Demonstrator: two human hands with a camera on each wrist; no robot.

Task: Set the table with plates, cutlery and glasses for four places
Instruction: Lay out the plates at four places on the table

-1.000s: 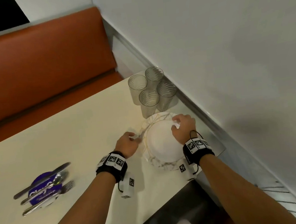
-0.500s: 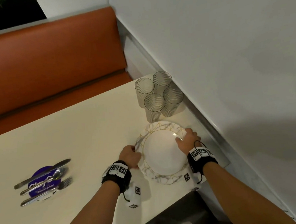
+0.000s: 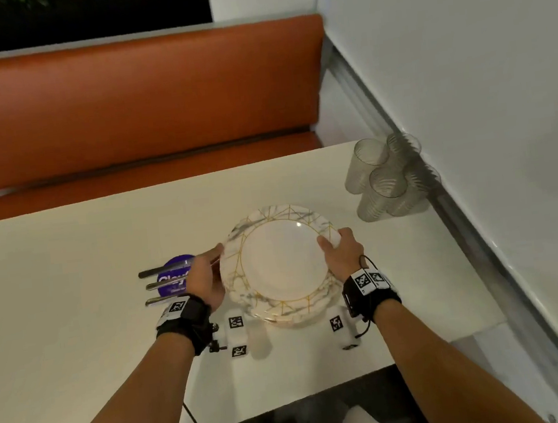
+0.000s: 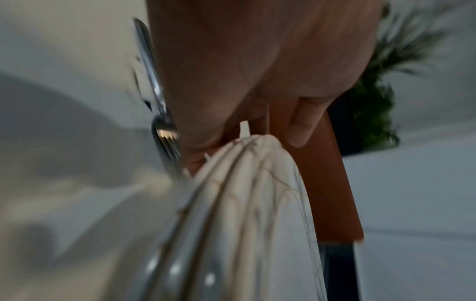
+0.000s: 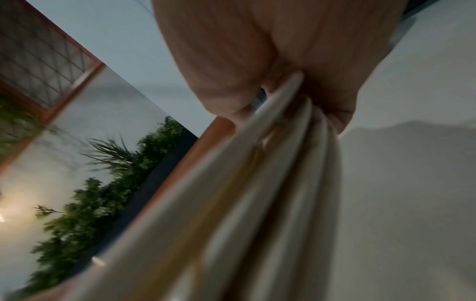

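A stack of white marbled plates with gold lines (image 3: 279,263) is held between both hands, just above the cream table (image 3: 75,319). My left hand (image 3: 205,277) grips the stack's left rim and my right hand (image 3: 342,256) grips the right rim, thumb on top. The left wrist view shows several plate rims (image 4: 244,203) under my left hand's fingers (image 4: 298,126). In the right wrist view my right hand (image 5: 270,61) clamps the rims (image 5: 257,193). A knife, spoon and fork (image 3: 164,283) lie on a purple coaster just left of my left hand; the fork's tines (image 4: 165,138) show beside it.
Several clear ribbed glasses (image 3: 384,183) stand grouped at the table's far right corner against the white wall (image 3: 464,88). An orange bench (image 3: 122,107) runs behind the table. The table's near edge (image 3: 290,396) lies below my forearms.
Both hands have lifted the plate stack and carried it left, away from the glasses and up beside the cutlery on the coaster.
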